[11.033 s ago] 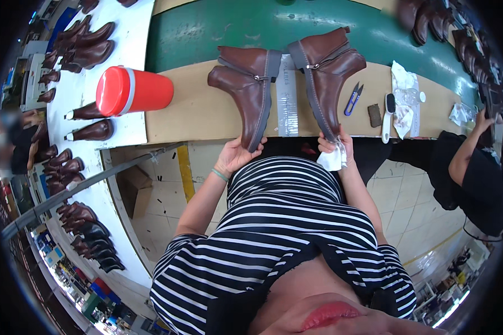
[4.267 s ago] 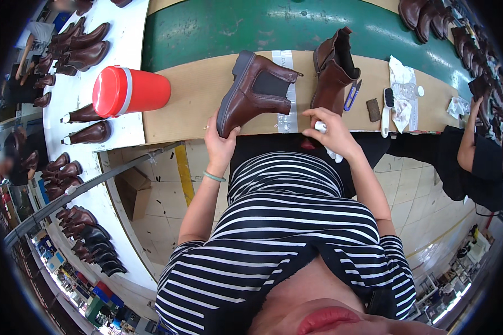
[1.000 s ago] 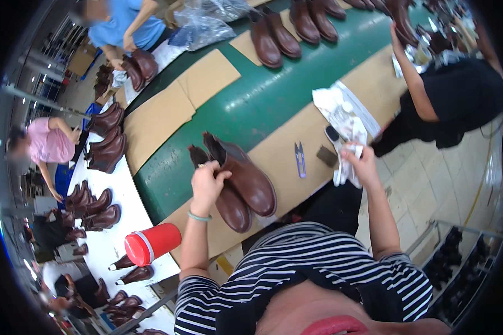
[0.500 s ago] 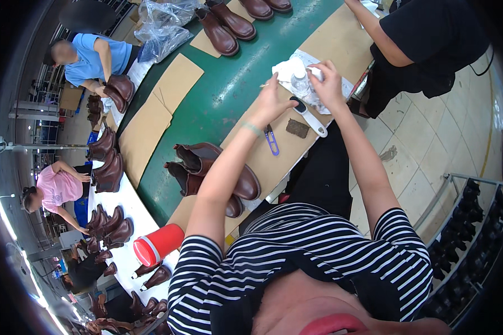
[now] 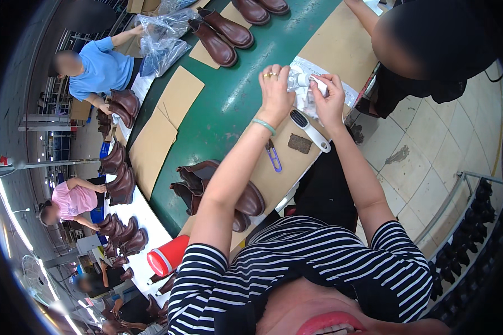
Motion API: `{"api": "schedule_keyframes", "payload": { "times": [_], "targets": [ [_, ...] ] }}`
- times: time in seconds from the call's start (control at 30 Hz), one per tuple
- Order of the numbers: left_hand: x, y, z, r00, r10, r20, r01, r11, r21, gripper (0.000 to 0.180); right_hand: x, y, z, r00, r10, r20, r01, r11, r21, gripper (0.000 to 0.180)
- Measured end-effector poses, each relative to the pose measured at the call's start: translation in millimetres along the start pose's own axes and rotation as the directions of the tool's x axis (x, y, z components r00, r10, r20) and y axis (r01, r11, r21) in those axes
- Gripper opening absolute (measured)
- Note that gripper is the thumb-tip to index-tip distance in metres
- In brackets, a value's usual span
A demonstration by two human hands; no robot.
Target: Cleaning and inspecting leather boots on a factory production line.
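My left hand (image 5: 276, 94) is closed around a clear bottle (image 5: 292, 81), tilted sideways with its neck toward my right hand. My right hand (image 5: 331, 100) pinches a bunched white cloth (image 5: 321, 86) against the bottle's mouth. Below the hands on the cardboard lie a brush (image 5: 317, 135) with a white handle and dark bristles, a rough brown block (image 5: 300, 143) and purple thread snips (image 5: 274, 156). A pair of brown ankle boots (image 5: 250, 199) stands beside my left forearm. A printed sheet (image 5: 308, 66) lies beneath the bottle.
More brown boots (image 5: 221, 42) stand across the green table (image 5: 229, 92), near cardboard sheets (image 5: 161, 131) and clear plastic bags (image 5: 165, 42). A red jug (image 5: 167, 255) sits by my left elbow. A co-worker in black (image 5: 430, 50) is at the right; others work along the left.
My left hand has taken hold of the clear bottle and tipped it. The white cloth has passed to my right hand, at the bottle's mouth. A co-worker in blue has reached toward the plastic bags.
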State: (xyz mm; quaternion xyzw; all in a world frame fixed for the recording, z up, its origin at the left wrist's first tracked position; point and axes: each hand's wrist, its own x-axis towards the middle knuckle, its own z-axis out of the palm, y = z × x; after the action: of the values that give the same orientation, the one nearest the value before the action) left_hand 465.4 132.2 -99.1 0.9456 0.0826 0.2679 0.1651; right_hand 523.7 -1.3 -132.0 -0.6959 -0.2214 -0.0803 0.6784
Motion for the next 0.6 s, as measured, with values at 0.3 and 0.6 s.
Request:
{"api": "schedule_keyframes", "payload": {
  "times": [0.3, 0.6],
  "targets": [
    [16.7, -2.7, -6.0, 0.975, 0.177, 0.132, -0.219, 0.85, 0.478, 0.026, -23.3, 11.5, 31.7, 0.944, 0.326, 0.042, -0.326, 0.913, 0.244, 0.04],
    [-7.0, -7.1, 38.6, 0.982, 0.144, -0.121, -0.113, 0.966, 0.232, 0.043, -25.0, 56.5, 5.6, 0.873, 0.467, 0.144, -0.487, 0.855, 0.18, 0.034]
  ]
}}
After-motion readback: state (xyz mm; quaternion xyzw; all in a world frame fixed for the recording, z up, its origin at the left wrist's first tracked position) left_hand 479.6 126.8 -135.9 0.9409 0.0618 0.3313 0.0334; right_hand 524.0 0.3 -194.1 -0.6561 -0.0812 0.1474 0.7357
